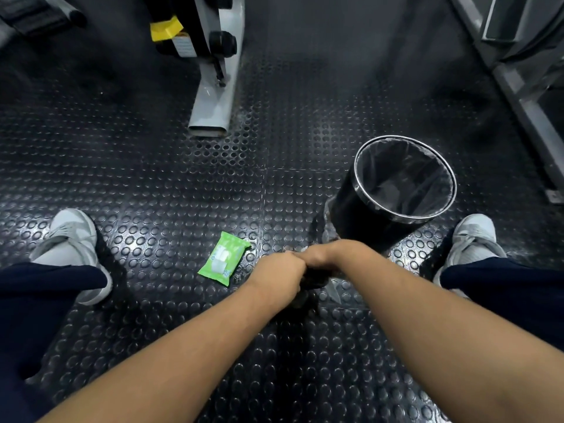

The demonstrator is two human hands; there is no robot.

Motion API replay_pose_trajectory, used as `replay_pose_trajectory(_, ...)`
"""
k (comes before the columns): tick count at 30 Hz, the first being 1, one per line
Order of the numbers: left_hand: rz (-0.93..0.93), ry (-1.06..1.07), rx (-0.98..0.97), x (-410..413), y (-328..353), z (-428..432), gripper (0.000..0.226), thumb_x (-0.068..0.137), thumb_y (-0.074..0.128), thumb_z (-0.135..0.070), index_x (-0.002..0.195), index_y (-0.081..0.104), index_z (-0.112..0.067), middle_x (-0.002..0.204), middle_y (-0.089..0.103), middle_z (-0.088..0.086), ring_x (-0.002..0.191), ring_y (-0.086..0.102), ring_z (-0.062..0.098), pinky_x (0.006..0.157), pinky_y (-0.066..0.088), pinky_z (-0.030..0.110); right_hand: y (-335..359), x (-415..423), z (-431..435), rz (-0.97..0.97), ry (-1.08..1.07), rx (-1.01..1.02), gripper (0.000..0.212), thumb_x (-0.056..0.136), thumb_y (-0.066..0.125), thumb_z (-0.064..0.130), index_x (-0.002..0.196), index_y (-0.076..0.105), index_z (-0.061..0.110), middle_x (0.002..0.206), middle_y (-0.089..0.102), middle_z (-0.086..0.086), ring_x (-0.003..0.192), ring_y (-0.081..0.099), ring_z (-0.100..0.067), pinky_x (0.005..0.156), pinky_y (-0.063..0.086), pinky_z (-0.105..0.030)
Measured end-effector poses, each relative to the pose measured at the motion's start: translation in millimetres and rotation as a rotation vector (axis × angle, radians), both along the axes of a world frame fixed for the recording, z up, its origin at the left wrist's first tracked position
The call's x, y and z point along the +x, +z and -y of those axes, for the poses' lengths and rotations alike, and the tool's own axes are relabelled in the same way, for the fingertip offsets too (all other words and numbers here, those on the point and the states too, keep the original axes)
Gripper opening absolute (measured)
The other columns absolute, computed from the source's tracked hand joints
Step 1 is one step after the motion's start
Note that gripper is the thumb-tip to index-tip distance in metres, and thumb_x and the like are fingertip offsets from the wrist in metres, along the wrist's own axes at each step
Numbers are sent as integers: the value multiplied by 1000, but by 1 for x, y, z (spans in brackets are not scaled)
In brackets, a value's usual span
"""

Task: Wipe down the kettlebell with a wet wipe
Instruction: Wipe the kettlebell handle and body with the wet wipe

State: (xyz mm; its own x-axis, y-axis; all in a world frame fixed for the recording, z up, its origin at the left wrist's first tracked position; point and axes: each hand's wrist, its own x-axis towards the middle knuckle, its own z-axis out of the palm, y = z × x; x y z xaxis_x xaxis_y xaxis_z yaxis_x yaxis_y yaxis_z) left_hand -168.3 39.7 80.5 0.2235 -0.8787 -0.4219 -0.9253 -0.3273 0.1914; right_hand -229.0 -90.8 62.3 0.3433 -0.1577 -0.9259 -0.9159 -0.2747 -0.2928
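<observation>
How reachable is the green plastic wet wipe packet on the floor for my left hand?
Probably yes: the green plastic wet wipe packet lies just beside the left hand, nothing between them, though that hand must first release the dark object it grips.

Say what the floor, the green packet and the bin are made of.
Black studded floor: likely rubber, dull sheen on raised round studs. Green flat packet: thin glossy plastic film, crimped ends. Black round bin: probably metal, shiny silver rim, with thin plastic liner.

Kettlebell (314, 281) — mostly hidden under the hands (282, 270).
</observation>
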Motion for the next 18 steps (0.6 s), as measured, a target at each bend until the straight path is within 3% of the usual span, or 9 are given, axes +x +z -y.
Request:
replay_pose_trajectory(4, 0, -15, -13, 1, -1, 0, 36, 93, 65, -18, 129, 65, -23, 117, 70, 6, 106, 67, 31, 78, 51, 37, 21, 4, 12, -33, 58, -17, 73, 101, 31, 72, 128, 55, 8, 113, 62, -13, 87, 63, -28, 78, 55, -38)
replay_pose_trajectory(7, 10, -9, -14, -1, 0, 0, 38, 94, 65, -18, 132, 62, -22, 118, 69, 5, 107, 67, 31, 78, 50, 36, 23, 6, 16, -55, 50, -25, 82, 97, 36, 76, 141, 48, 8, 130, 58, -18, 100, 62, -35, 90, 55, -45)
replay_pose_trajectory(10, 37, -7, 21, -4, 2, 3, 28, 95, 66, -20, 122, 69, -18, 117, 70, 7, 107, 68, 32, 79, 52, 38, 12, 2, 6, 4, 58, -50, 69, 104, 29, 67, 138, 54, 12, 128, 61, -14, 107, 59, -31, 88, 51, -39)
replay_pose_trajectory(13, 20, 4, 24, -4, 3, 3, 26, 93, 67, -20, 118, 73, -20, 114, 72, 6, 106, 69, 30, 81, 52, 37, -4, -4, -2, 68, -99, -17, 76, 103, 32, 68, 141, 58, 8, 143, 60, -15, 127, 59, -32, 109, 45, -43)
replay_pose_trajectory(15, 7, 9, 20, -2, 3, 2, 26, 92, 67, -18, 117, 73, -18, 112, 72, 6, 106, 69, 30, 81, 52, 36, -6, -8, -5, 101, -159, 12, 81, 102, 30, 70, 137, 62, 5, 140, 62, -18, 132, 57, -34, 110, 43, -40)
replay_pose_trajectory(18, -4, 18, 5, 0, 4, 0, 24, 92, 66, -16, 116, 72, -16, 110, 72, 6, 104, 69, 30, 77, 49, 35, 7, -9, -6, 123, -117, -36, 79, 103, 27, 68, 147, 53, 8, 155, 49, -15, 141, 47, -32, 119, 33, -44)
